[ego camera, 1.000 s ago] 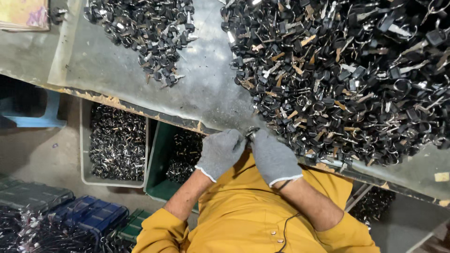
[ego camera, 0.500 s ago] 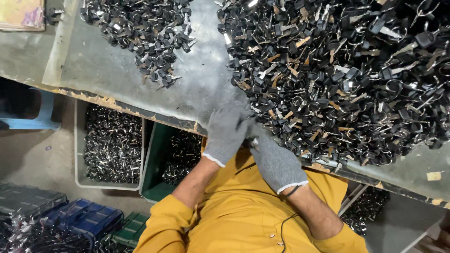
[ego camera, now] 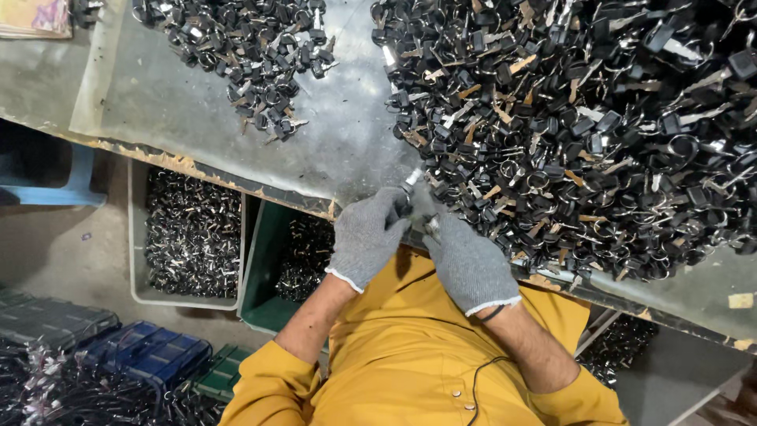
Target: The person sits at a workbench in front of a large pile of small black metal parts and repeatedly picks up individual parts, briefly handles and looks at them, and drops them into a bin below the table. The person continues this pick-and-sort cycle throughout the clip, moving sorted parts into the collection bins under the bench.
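Both my hands wear grey knit gloves and meet at the near edge of the grey table (ego camera: 236, 118). My left hand (ego camera: 367, 237) grips a black-headed key (ego camera: 410, 185) whose silver blade points up toward the table. My right hand (ego camera: 465, 264) presses against it from the right, fingertips closed on the same key or on a small piece beside it; which one is hidden. Just above and to the right of my hands spreads a big heap of black keys and rings (ego camera: 591, 118).
A smaller pile of black keys (ego camera: 244, 55) lies at the upper left of the table. Under the table stand a grey bin (ego camera: 136, 237) and a green bin (ego camera: 256, 268), both holding keys. Blue and dark crates (ego camera: 150, 355) sit at the lower left.
My left hand reached up onto the table by the big heap half a second ago, then drew back to the edge. A key's silver blade now sticks out above my hands.
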Tool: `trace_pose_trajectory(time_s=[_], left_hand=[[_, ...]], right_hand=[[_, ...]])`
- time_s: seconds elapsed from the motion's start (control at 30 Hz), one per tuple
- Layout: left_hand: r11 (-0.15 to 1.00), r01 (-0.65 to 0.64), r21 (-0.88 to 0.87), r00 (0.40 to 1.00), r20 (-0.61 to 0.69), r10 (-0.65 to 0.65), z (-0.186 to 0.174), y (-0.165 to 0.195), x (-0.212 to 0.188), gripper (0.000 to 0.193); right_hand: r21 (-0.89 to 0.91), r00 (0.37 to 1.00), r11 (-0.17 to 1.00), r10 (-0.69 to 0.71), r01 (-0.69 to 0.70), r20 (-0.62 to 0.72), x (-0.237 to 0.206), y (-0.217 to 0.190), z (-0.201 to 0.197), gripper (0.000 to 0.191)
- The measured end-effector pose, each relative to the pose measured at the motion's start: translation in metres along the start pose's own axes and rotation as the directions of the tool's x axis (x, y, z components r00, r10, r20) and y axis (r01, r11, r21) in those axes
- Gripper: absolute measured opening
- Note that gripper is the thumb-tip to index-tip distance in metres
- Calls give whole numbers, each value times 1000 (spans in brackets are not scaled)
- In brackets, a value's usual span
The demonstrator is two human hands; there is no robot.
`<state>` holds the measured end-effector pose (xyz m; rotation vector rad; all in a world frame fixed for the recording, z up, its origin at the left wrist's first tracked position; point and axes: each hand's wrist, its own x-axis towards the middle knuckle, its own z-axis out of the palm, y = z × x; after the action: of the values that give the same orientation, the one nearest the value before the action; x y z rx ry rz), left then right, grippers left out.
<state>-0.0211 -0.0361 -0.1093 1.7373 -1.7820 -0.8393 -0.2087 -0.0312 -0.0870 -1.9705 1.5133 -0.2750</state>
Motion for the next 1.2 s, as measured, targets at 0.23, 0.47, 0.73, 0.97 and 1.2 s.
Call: trace_pose_trajectory(time_s=[0.23,0.47,0.73,0.97,1.2], left_hand=[[971,-213,105,977,33,211,0,-5,7,16],[958,-270,94,961,-25,274,11,-15,1,17],[937,-325,125,941,-62,334,12,-16,4,13],[969,-198,145,980,52,193,4,-3,-6,22],[789,-609,83,793,34,609,-37,-5,31,28]], right_hand=[[-102,985,989,123,-111,120,18,-5,7,34],[-231,990,966,134,-120,46,9,-8,18,27],[-195,962,960,232,-202,146,17,-13,10,30],[41,952,972,219,-233,214,6,-17,-1,36],[-173,983,975,-112,137,147,-9,-12,7,31]])
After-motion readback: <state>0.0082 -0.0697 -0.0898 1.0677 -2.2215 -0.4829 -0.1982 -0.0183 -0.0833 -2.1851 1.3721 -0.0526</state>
